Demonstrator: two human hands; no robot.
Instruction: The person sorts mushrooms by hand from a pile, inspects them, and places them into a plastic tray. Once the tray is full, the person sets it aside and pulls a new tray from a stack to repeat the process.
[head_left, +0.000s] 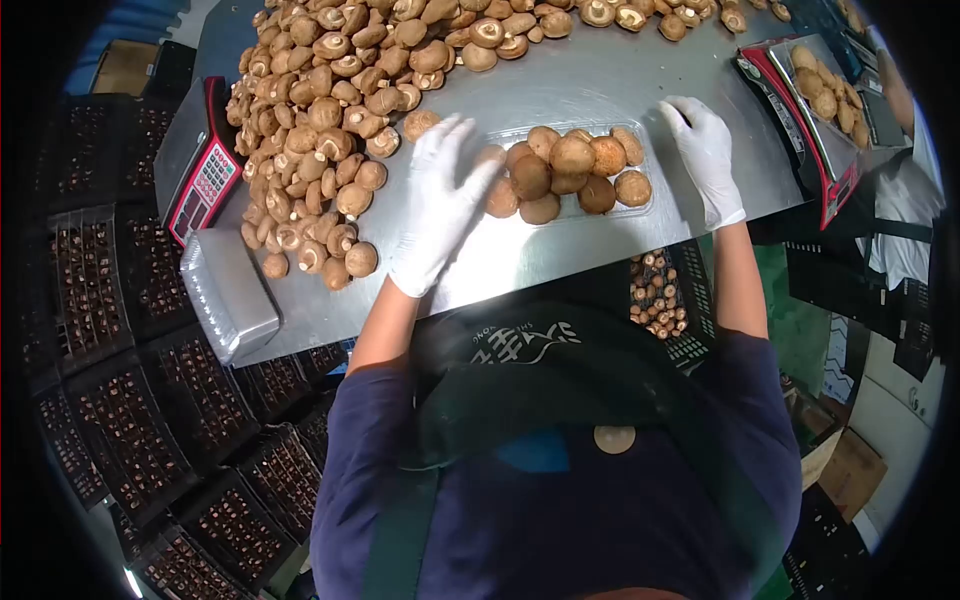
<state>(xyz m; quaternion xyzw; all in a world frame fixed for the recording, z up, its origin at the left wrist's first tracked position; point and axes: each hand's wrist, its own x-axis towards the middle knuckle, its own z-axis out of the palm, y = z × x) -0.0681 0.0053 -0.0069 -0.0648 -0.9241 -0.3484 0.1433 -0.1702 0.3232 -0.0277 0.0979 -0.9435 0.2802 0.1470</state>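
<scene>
A clear plastic tray [560, 215] on the metal table holds several brown shiitake mushrooms [572, 155], piled caps up. My left hand [437, 205], in a white glove, is at the tray's left end with its thumb spread from the fingers. The thumb is beside a mushroom at that end, and another single mushroom [420, 124] lies just beyond the fingertips. To the right of the tray, apart from it, my gloved right hand [706, 160] hovers with fingers parted and nothing visible in them.
A large heap of shiitake [325, 115] covers the table's left and back. Stacked clear trays [230, 295] stand at the left edge by a red scale [205, 185]. Another red scale [800, 130] on the right bears a filled tray. Below me is a crate of mushrooms [660, 295]; dark crates [140, 430] fill the left.
</scene>
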